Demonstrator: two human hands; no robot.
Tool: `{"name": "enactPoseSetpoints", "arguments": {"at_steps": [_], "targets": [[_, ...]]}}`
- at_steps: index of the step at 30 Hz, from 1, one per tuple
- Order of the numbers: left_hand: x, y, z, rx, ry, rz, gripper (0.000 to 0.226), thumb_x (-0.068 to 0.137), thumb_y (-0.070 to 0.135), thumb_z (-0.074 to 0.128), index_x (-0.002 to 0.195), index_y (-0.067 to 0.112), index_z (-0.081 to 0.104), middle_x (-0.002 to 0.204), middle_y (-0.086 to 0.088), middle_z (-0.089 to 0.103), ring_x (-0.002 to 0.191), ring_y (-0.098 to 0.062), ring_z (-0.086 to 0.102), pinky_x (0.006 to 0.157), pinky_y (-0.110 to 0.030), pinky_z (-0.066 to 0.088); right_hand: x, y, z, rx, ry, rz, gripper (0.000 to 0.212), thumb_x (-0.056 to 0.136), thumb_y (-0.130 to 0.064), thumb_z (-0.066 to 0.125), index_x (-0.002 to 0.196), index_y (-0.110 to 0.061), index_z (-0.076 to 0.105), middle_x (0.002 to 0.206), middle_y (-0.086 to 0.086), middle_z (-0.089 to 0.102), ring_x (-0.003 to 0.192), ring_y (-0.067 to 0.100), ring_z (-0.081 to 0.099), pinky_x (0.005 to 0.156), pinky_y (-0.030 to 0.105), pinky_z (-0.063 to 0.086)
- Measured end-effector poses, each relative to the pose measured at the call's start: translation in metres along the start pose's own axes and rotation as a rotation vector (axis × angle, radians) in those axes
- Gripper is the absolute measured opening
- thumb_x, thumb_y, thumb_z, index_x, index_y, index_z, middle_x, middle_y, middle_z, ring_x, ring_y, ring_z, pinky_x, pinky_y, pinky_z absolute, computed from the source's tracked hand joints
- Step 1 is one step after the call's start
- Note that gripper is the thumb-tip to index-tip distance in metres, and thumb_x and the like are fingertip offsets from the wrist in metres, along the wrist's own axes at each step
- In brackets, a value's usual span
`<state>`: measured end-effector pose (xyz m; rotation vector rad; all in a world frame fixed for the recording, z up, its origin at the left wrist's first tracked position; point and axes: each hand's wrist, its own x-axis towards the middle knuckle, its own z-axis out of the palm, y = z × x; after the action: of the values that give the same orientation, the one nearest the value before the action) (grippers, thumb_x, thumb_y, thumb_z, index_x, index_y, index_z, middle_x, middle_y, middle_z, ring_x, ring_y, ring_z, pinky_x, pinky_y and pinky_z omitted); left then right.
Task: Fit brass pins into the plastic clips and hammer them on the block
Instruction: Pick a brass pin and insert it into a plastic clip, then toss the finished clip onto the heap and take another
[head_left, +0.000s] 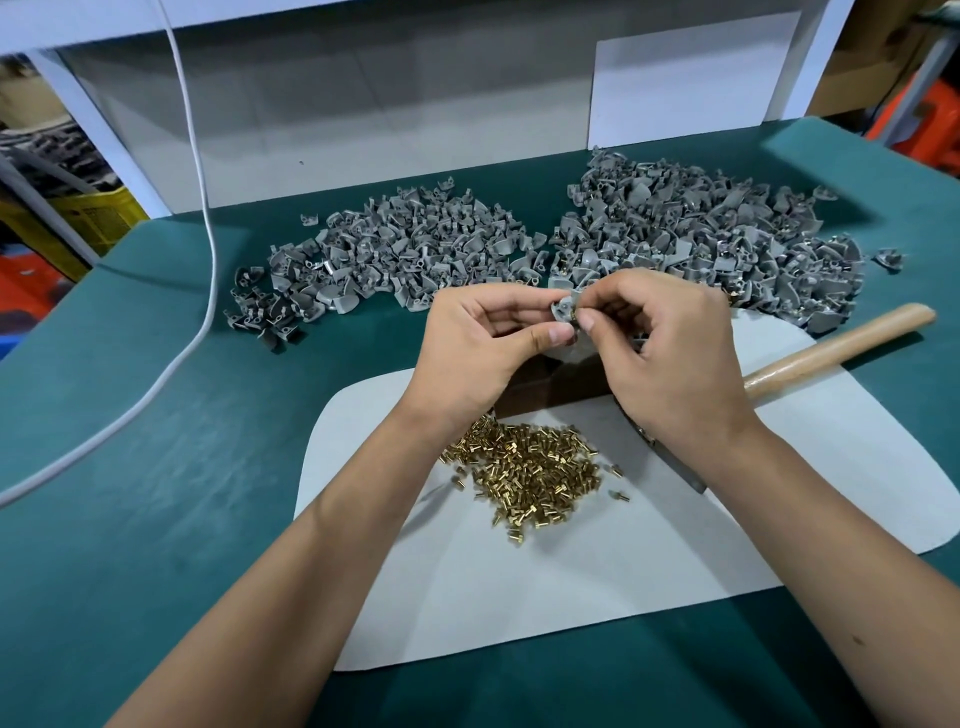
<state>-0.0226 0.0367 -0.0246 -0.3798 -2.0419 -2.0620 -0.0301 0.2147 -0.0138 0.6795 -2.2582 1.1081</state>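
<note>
Table (156, 519): covered in dark green cloth, with a pale grey mat (519, 587) laid on the near middle.
Brass pins (530, 478): a loose heap on the mat, just below the 2 wrists, with a few strays at its edges.
Hammer (831, 343): lies on the mat's right side, wooden handle pointing up and to the right; its metal head shows partly under the right wrist.
Block (550, 387): dark, on the mat beneath the hands, mostly hidden by them.
Left hand (478, 348): fingers curled, thumb and fingers pinching 1 grey plastic clip (563, 306) held above the block.
Right hand (670, 343): fingers curled, thumb and forefinger pinching a small brass pin (574, 315) against that clip; the 2 hands meet at the clip.
Left clip pile (395, 249): grey clips spread on the cloth beyond the hands.
Right clip pile (701, 234): larger, some clips showing brass.
White cable (208, 249): runs down the left side of the table.
</note>
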Motion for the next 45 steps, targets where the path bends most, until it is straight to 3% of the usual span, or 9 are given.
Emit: {"name": "enactPoseSetpoints", "arguments": {"at_steps": [8,16,20,26,29,33,37,42,45], "targets": [[-0.002,0.001,0.005,0.071,0.058,0.002,0.032,0.076,-0.011,0.081,0.105,0.0,0.076,0.088,-0.011,0.079,0.08,-0.019,0.075,0.081,-0.029,0.062,-0.002,-0.002,0.002,-0.02,-0.011,0.074,0.006,0.089,-0.007,0.072,0.091,-0.009,0.077,0.082,-0.002,0.071,0.073,0.01,0.064,0.07,0.015,0.048],[-0.005,0.005,0.011,0.162,0.055,0.003,0.031,0.077,-0.012,0.08,0.097,0.012,0.077,0.075,0.008,0.076,0.073,-0.006,0.072,0.074,-0.02,0.059,-0.001,-0.004,0.003,-0.086,-0.033,0.119,0.01,0.087,-0.004,0.073,0.091,-0.012,0.077,0.082,-0.004,0.07,0.072,0.008,0.06,0.07,0.003,0.04],[-0.005,0.006,0.01,0.21,0.062,0.002,0.031,0.077,-0.012,0.08,0.101,0.008,0.077,0.081,-0.004,0.077,0.075,-0.01,0.072,0.078,-0.023,0.059,0.0,-0.004,0.003,-0.06,-0.048,0.156,0.01,0.087,-0.006,0.073,0.092,-0.014,0.078,0.083,-0.007,0.07,0.073,0.006,0.062,0.07,0.001,0.042],[-0.008,0.004,0.01,0.463,0.095,0.06,0.016,0.081,0.006,0.084,0.096,0.01,0.079,0.093,0.004,0.077,0.097,-0.011,0.072,0.091,-0.027,0.055,0.012,0.008,-0.028,-0.066,-0.217,0.104,0.003,0.09,-0.02,0.075,0.092,-0.022,0.077,0.082,-0.012,0.071,0.078,-0.001,0.064,0.073,0.01,0.046],[-0.006,0.001,0.006,0.619,0.116,0.049,0.011,0.081,0.013,0.085,0.09,0.018,0.082,0.105,0.01,0.076,0.118,-0.01,0.059,0.108,-0.029,0.043,0.022,0.027,-0.065,-0.194,-0.489,0.09,0.01,0.087,-0.02,0.079,0.083,-0.029,0.076,0.071,-0.019,0.07,0.072,-0.004,0.065,0.066,0.004,0.043],[-0.004,-0.001,0.001,0.6,0.115,-0.026,0.01,0.082,0.014,0.083,0.089,0.021,0.083,0.112,0.007,0.075,0.118,-0.009,0.061,0.109,-0.038,0.044,0.015,0.04,-0.091,-0.288,-0.887,0.172,0.017,0.08,-0.028,0.086,0.087,-0.039,0.074,0.08,-0.022,0.071,0.079,-0.005,0.065,0.069,0.012,0.049],[-0.004,-0.001,0.002,0.538,0.112,-0.066,0.012,0.081,0.012,0.084,0.089,0.02,0.081,0.114,0.005,0.075,0.113,-0.004,0.066,0.106,-0.037,0.05,0.004,0.04,-0.084,-0.294,-0.89,0.166,0.027,0.077,-0.028,0.087,0.098,-0.036,0.072,0.092,-0.015,0.065,0.088,0.005,0.061,0.082,0.032,0.051],[-0.003,-0.001,0.001,0.495,0.11,-0.099,0.009,0.079,0.011,0.085,0.079,0.018,0.079,0.113,0.006,0.075,0.109,-0.001,0.067,0.104,-0.035,0.051,0.011,0.038,-0.094,-0.142,-0.96,0.175,0.018,0.085,-0.016,0.082,0.09,-0.027,0.068,0.085,-0.01,0.07,0.079,0.004,0.064,0.074,0.023,0.05],[-0.002,-0.003,-0.001,0.445,0.101,-0.132,0.008,0.078,0.009,0.086,0.079,0.014,0.08,0.111,0.003,0.076,0.107,-0.001,0.069,0.104,-0.036,0.052,0.021,0.027,-0.101,0.131,-0.814,0.215,0.005,0.091,-0.025,0.069,0.092,-0.02,0.068,0.08,-0.002,0.072,0.067,0.011,0.064,0.066,0.028,0.054]]}}
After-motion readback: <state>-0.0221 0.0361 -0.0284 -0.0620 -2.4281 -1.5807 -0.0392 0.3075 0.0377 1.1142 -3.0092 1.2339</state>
